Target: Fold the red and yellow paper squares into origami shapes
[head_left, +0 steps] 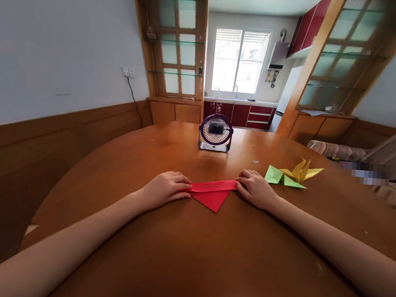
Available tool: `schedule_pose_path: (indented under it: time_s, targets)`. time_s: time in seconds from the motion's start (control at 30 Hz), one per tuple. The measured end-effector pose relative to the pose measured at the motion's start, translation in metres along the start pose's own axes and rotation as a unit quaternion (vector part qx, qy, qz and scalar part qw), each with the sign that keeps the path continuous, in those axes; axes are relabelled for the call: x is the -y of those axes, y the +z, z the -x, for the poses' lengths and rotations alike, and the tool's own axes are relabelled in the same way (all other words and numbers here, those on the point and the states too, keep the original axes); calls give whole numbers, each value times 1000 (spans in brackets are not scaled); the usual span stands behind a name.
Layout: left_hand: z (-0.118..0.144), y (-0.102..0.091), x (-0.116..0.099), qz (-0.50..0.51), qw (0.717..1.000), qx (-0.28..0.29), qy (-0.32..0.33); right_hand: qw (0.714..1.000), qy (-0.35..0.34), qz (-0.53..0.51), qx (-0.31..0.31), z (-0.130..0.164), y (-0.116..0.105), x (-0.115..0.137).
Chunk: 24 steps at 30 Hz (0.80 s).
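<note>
flanking red paper (212, 193), green and yellow folds (291, 174), fan (215, 132) beyond

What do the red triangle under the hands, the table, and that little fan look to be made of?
The red triangle looks like thin matte paper, going by its sharp creases and folded top edge. The table seems to be varnished wood: a warm brown surface with a soft sheen. The fan is probably glossy purple plastic with a fine grille, metal or plastic.

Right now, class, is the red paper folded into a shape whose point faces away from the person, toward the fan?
No: the red paper is a triangle pointing toward the person, with its long edge on the fan's side.
</note>
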<state>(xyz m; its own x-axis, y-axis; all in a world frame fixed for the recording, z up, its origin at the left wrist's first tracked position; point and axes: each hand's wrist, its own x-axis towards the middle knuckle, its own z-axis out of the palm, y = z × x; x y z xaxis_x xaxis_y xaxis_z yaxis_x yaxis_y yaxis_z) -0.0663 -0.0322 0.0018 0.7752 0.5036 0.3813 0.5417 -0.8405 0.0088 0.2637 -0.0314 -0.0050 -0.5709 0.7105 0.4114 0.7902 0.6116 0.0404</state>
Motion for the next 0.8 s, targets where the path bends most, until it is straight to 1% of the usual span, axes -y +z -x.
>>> schedule_pose_path:
  time_s: [0.07,0.2,0.27,0.33,0.4,0.47,0.53,0.6,0.67,0.7,0.8]
  targets:
    - [-2,1,0,-28,999,3,32,1000,0,-10,-4,0,2,-2]
    - [-4,2,-2,-73,993,28,85,1000,4,-18,-5,0,4,-4]
    - [-4,2,-5,-91,991,28,93,1000,7,-23,-7,0,4,-4]
    - [-5,3,-7,-108,991,11,78,999,15,-36,-12,0,4,-4]
    - [-5,4,-8,-111,993,-17,43,998,22,-62,-19,0,3,-3]
    - [-5,5,-10,-91,994,-54,-8,994,29,-106,-27,-1,2,-3]
    - [-4,5,-11,-40,992,-89,-73,986,37,-159,-34,-2,2,-3]
    - [-3,6,-11,31,983,-110,-143,976,47,-211,-30,-2,3,-3]
    - [-3,8,-11,90,969,-113,-201,965,55,-257,-20,-3,5,-5]
    - [-4,8,-10,104,963,-111,-222,959,60,-275,-15,-3,7,-6]
    - [-5,11,-8,97,955,-86,-266,945,72,-318,-11,-4,11,-10]
